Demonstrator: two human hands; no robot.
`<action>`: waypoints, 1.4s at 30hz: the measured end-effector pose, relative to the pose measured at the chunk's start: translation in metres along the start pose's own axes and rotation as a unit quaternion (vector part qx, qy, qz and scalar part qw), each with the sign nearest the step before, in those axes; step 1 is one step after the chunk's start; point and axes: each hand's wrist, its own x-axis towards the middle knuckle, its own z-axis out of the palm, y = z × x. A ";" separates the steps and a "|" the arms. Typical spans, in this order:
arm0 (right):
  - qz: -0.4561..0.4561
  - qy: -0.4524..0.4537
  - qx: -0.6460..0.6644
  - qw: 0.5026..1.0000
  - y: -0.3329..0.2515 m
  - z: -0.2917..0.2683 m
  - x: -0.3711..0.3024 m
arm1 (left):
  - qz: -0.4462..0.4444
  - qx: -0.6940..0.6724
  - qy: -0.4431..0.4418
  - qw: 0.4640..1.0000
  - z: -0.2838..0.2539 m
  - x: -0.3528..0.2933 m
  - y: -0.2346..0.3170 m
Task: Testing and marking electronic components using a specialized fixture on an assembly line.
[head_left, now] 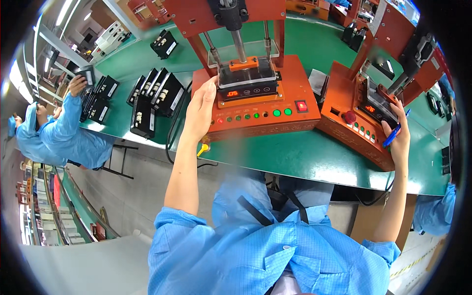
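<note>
Just right of the fingers of the left hand (200, 112) sat a black rectangular module (253, 92) in an orange metal press (295, 83); the right hand's (402, 135) fingers held a slim blue plastic pen (390, 138).

Red digits (232, 94) glow on the left module (253, 92) and right module (377, 111); white labels (176, 100) mark black boxes (142, 129).

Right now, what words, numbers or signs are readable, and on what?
Left display, in the left orange machine: lit red digits, not copied here.
Right display, in the right orange machine: lit red digits, likewise.
Left machine's front wall: raised characters, too blurred.
White labels on black units: any print too small to read.
</note>
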 end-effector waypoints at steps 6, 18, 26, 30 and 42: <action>0.004 0.003 0.006 1.000 -0.002 -0.005 -0.004 | 0.022 0.055 -0.005 0.998 0.005 0.003 0.001; 0.010 0.016 0.008 1.000 -0.009 -0.008 0.001 | -0.006 0.047 -0.039 0.998 -0.001 0.006 -0.015; 0.006 0.015 -0.020 1.000 -0.013 -0.007 -0.003 | -0.016 0.011 -0.024 1.000 0.000 0.001 -0.002; 0.007 0.019 -0.019 1.000 -0.018 -0.008 -0.007 | 0.017 0.004 -0.033 0.999 -0.001 0.003 -0.011; -0.025 0.020 -0.019 0.999 0.005 -0.009 0.002 | 0.071 0.103 -0.004 0.992 0.001 0.009 -0.014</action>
